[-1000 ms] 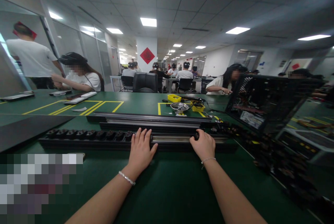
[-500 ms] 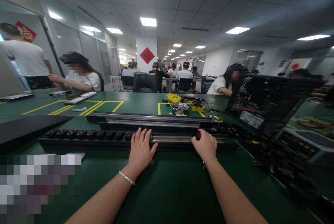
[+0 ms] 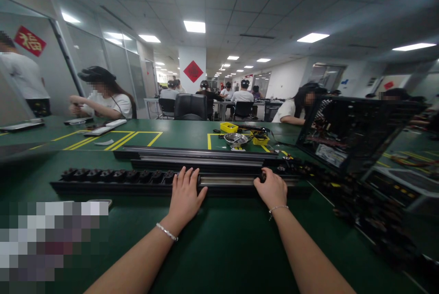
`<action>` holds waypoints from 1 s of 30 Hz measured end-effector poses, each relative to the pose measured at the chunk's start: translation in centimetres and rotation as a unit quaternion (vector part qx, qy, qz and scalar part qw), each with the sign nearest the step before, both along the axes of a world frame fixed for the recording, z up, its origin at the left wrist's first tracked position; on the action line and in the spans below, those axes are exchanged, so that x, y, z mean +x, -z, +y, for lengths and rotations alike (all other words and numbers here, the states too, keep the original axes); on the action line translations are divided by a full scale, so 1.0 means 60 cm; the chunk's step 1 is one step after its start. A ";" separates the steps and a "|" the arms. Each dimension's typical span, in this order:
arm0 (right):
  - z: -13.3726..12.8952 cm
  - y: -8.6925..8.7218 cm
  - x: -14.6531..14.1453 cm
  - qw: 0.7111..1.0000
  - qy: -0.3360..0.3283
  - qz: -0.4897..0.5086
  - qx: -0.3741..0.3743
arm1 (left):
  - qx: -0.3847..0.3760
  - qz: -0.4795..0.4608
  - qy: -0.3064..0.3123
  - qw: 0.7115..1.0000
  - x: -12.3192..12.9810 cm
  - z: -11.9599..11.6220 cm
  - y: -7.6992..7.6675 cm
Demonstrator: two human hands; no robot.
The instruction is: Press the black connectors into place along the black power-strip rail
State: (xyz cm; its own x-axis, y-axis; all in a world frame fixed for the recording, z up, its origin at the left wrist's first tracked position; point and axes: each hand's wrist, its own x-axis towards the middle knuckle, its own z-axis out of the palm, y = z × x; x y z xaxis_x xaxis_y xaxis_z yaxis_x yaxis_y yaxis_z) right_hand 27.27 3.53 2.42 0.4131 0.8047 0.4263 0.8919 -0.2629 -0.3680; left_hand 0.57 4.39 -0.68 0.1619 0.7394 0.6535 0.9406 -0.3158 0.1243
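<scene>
A long black rail (image 3: 113, 187) lies across the green table, with several small black parts (image 3: 119, 175) in a row along its left half. My left hand (image 3: 185, 195) rests on the rail at the right end of that row, fingers spread, over a part mostly hidden beneath it. Farther right, my right hand (image 3: 273, 189) is curled at the rail, thumb and fingers round a small dark part (image 3: 263, 177). Between my hands the rail's metallic channel (image 3: 226, 181) shows bare. Two more black rails (image 3: 202, 160) lie just behind.
An open black computer case (image 3: 356, 134) stands at the right, near a pile of dark parts (image 3: 373, 221). A metal bowl (image 3: 236, 139) and yellow trays (image 3: 229, 127) sit behind the rails. People sit at the table's far side.
My right hand has shifted slightly to the right along the rail, with the small dark part. My left hand has stayed in place. The standing person at the far left has moved left.
</scene>
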 end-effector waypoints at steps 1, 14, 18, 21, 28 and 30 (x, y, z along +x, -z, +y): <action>-0.001 0.000 0.000 1.000 0.004 -0.004 0.001 | -0.001 0.000 0.001 1.000 0.000 0.000 0.000; 0.003 0.006 0.013 1.000 0.004 -0.014 0.007 | -0.005 0.004 -0.002 1.000 0.002 -0.002 -0.003; 0.003 0.007 0.013 1.000 0.012 -0.016 0.010 | -0.005 -0.001 0.001 1.000 0.001 -0.001 -0.002; 0.003 0.009 0.014 1.000 0.009 -0.013 0.013 | -0.007 -0.006 0.007 1.000 0.000 0.001 0.000; 0.003 0.008 0.016 1.000 -0.001 -0.004 0.017 | -0.023 -0.025 0.030 0.999 -0.006 0.007 0.004; 0.005 0.008 0.017 1.000 0.001 -0.004 0.017 | -0.023 -0.026 0.036 0.999 -0.007 0.010 0.005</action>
State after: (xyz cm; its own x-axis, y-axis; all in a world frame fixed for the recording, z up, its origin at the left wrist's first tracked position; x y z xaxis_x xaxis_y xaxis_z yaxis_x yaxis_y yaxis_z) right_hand 28.27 3.83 1.96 0.4117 0.7888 0.4564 0.8942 -0.2531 -0.3693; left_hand 0.13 4.96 -0.96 0.1832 0.7567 0.6275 0.9075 -0.3756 0.1880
